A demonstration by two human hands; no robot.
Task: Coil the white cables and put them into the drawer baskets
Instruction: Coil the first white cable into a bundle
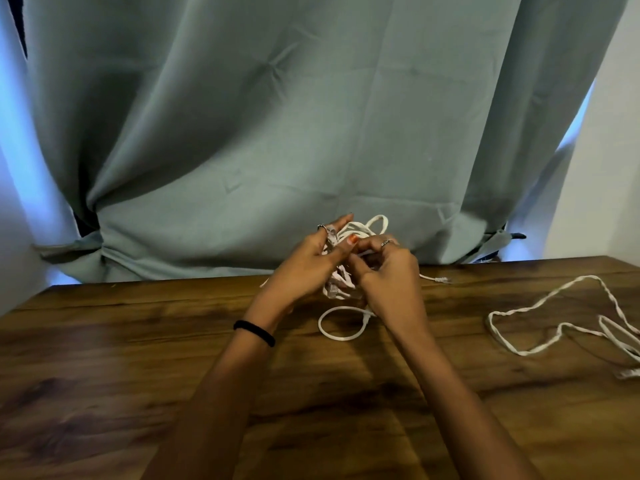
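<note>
A white cable coil (360, 230) is held up above the wooden table (138, 358), near its far edge. My left hand (308, 261) grips the coil's left side with several loops around the fingers. My right hand (388, 271) pinches a strand of the same cable on the right. One loose loop (341, 323) of it hangs down onto the table below my hands, and a plug end (441, 279) trails to the right. A second white cable (561, 320) lies uncoiled on the table at the right. No drawer basket is in view.
A grey-green curtain (277, 133) hangs right behind the table's far edge. A white wall (602, 168) stands at the right. A black band sits on my left wrist (254, 332).
</note>
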